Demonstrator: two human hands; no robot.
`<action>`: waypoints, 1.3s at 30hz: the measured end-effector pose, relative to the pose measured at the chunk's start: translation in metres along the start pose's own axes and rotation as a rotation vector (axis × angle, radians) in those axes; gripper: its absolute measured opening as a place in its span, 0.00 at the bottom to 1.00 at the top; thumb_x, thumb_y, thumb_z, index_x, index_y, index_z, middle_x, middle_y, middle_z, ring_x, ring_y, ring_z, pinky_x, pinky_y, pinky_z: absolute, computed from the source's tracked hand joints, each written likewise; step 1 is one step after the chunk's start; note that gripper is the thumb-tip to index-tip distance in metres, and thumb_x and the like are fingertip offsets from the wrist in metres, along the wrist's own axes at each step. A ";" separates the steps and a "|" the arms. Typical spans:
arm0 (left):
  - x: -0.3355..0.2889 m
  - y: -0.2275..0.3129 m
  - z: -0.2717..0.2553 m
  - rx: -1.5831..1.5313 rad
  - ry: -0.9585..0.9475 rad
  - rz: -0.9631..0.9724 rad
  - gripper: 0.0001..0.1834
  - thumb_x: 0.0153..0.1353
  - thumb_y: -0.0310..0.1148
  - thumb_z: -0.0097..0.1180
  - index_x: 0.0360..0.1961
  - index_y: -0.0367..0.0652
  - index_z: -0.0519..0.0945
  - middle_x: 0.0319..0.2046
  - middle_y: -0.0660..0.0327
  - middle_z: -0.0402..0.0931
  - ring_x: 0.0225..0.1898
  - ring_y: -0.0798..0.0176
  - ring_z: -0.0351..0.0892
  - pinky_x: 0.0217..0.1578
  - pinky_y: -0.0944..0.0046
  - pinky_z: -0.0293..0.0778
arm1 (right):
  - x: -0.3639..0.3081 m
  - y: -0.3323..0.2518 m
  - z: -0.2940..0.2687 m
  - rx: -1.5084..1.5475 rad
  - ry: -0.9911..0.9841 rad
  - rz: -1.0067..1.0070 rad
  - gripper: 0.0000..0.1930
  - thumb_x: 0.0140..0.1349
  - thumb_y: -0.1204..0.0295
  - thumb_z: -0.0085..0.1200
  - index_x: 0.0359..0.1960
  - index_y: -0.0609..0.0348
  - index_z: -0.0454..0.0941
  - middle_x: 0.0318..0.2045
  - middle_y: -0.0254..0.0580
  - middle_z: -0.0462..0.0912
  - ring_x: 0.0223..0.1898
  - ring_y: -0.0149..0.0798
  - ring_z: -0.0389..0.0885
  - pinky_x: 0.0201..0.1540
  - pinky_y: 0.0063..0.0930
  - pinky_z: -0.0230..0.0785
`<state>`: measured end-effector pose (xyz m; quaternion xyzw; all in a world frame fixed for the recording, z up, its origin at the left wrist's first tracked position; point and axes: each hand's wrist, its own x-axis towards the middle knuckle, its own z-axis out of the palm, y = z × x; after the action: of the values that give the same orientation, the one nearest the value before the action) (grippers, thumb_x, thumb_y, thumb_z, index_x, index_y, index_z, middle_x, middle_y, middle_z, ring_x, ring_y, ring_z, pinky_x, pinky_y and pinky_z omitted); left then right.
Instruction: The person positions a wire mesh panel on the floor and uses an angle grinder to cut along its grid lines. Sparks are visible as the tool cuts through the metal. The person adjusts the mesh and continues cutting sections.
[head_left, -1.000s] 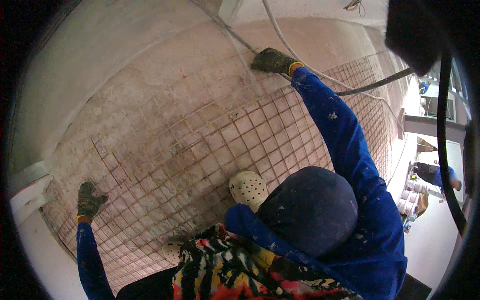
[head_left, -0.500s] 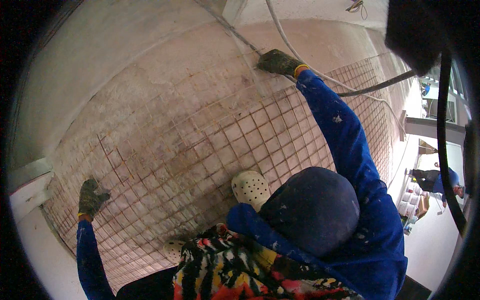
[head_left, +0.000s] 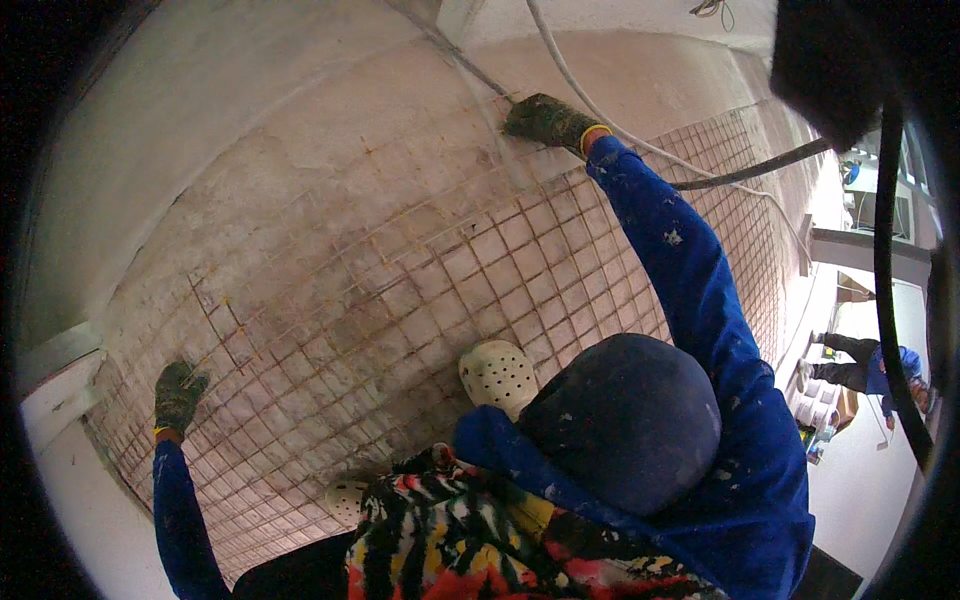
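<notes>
My right hand (head_left: 545, 121), in a dark patterned glove with a yellow cuff, is closed around a long dark hose (head_left: 755, 172). The hose passes from the upper left through the hand and off to the right. Far to the left, my gloved left hand (head_left: 179, 397) rests at the rusty wire mesh (head_left: 505, 265), its fingers curled over a bar. Exactly how the fingertips meet the bar is hard to make out. The mesh covers much of the dusty, pale floor. Both my arms are in blue sleeves with pale spatters.
Perforated cream clogs (head_left: 498, 376) stand on the mesh below a rounded dark-blue cloth shape (head_left: 625, 425). A pale cable (head_left: 640, 143) runs near the right hand. Loose mesh bars stick up beside the left hand. At the far right another person (head_left: 880, 368) stands near several containers (head_left: 818, 415).
My left hand's thumb has drawn nearer its fingers, and the mesh bars beside it have shifted slightly. My right hand has moved a little left and up. The other person now leans differently.
</notes>
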<state>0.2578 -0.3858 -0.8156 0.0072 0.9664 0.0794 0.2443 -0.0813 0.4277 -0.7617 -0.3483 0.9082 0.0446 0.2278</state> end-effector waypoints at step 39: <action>-0.142 0.191 -0.179 -0.432 0.437 -0.304 0.16 0.44 0.44 0.69 0.23 0.46 0.77 0.24 0.56 0.76 0.31 0.47 0.77 0.37 0.49 0.73 | -0.120 0.051 -0.174 0.570 0.412 0.194 0.04 0.49 0.75 0.59 0.24 0.57 0.76 0.26 0.39 0.77 0.25 0.40 0.76 0.30 0.35 0.69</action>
<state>0.2936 -0.2318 -0.5630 -0.2062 0.9467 0.2447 0.0363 -0.1028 0.4974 -0.5570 -0.1848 0.9397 -0.2602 0.1227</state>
